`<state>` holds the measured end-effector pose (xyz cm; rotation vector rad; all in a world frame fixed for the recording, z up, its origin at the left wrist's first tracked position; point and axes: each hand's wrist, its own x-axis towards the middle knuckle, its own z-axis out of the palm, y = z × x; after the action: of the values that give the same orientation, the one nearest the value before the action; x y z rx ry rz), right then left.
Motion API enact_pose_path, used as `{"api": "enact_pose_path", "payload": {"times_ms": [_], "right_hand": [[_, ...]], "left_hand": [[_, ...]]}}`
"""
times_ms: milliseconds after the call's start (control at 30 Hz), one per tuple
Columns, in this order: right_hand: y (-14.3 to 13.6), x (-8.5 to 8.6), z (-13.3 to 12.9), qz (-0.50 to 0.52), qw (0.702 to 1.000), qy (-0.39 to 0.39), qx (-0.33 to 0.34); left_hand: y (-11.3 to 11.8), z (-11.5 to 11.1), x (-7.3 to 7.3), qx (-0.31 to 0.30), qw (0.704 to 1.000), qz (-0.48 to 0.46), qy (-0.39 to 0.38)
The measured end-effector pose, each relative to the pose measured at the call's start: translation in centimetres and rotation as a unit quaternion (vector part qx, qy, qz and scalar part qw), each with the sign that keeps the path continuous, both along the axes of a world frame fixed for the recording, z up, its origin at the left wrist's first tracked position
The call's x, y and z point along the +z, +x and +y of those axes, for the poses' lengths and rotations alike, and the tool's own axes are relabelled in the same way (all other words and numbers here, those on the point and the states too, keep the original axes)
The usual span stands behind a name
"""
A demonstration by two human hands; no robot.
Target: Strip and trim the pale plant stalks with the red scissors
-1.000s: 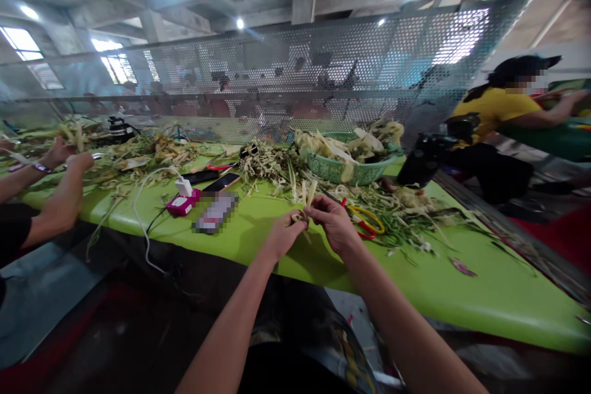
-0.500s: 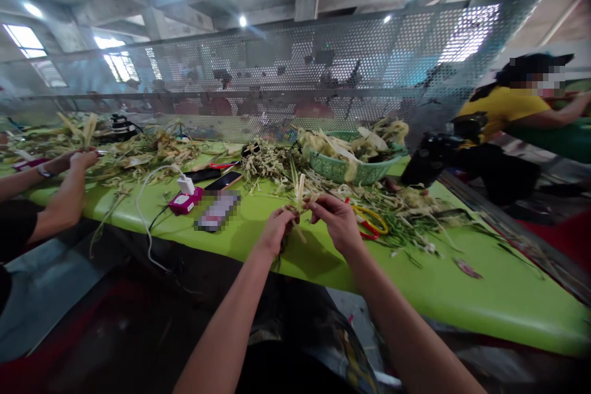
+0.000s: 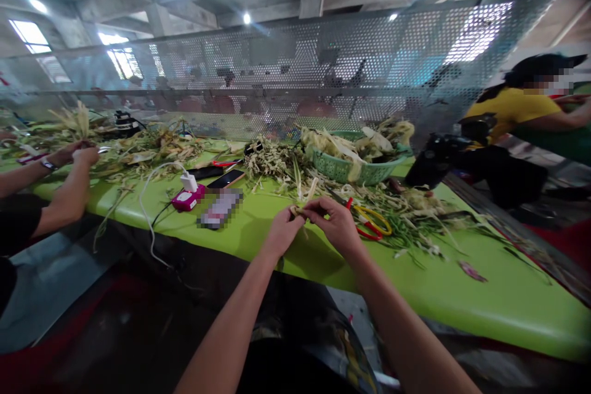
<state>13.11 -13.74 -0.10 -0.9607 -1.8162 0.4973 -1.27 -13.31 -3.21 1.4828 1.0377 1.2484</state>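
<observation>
Over the front part of the green table (image 3: 249, 228), my left hand (image 3: 281, 233) pinches a small bundle of pale, dried corn husk strips (image 3: 313, 188). My right hand (image 3: 337, 221) is closed on the same husk, its thumb and forefinger meeting the left fingertips. One strip stands up beyond the fingers, and a thin end hangs below them. The fingers hide the middle of the bundle. Just right of my right hand lie scissors (image 3: 376, 221) with red and yellow handles, partly on green plant scraps (image 3: 406, 228).
A green basket (image 3: 369, 173) heaped with husk and fibre stands behind a pile of shredded strips (image 3: 272, 163). Left of my hands are a phone (image 3: 226, 180), a pixelated item (image 3: 220, 209) and a magenta power block (image 3: 188, 198). A co-worker's hands (image 3: 80, 152) hold husks at far left.
My hands have drawn together, and the right fingers now meet the left at the husk. The upright strip leans further right. The co-worker at left has raised a fanned husk bundle.
</observation>
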Motion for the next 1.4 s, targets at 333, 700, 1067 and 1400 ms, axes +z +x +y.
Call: {"api": "enact_pose_path", "payload": {"times_ms": [333, 700, 1067, 1400], "right_hand": [[0.7, 0.0, 0.2, -0.049, 0.999, 0.022, -0.005], [0.1, 0.5, -0.6, -0.103, 0.993, 0.053, -0.006], [-0.3, 0.9, -1.0, -0.13, 0.99, 0.051, -0.015], [-0.5, 0.4, -1.3, -0.122, 0.99, 0.077, 0.002]], "left_hand": [[0.2, -0.2, 0.5, 0.015, 0.995, 0.092, 0.022], [-0.9, 0.2, 2.1, 0.01, 0.967, 0.251, 0.045], [-0.9, 0.3, 2.3, 0.015, 0.959, 0.275, 0.064], [-0.7, 0.6, 2.1, 0.012, 0.988, 0.152, 0.014]]}}
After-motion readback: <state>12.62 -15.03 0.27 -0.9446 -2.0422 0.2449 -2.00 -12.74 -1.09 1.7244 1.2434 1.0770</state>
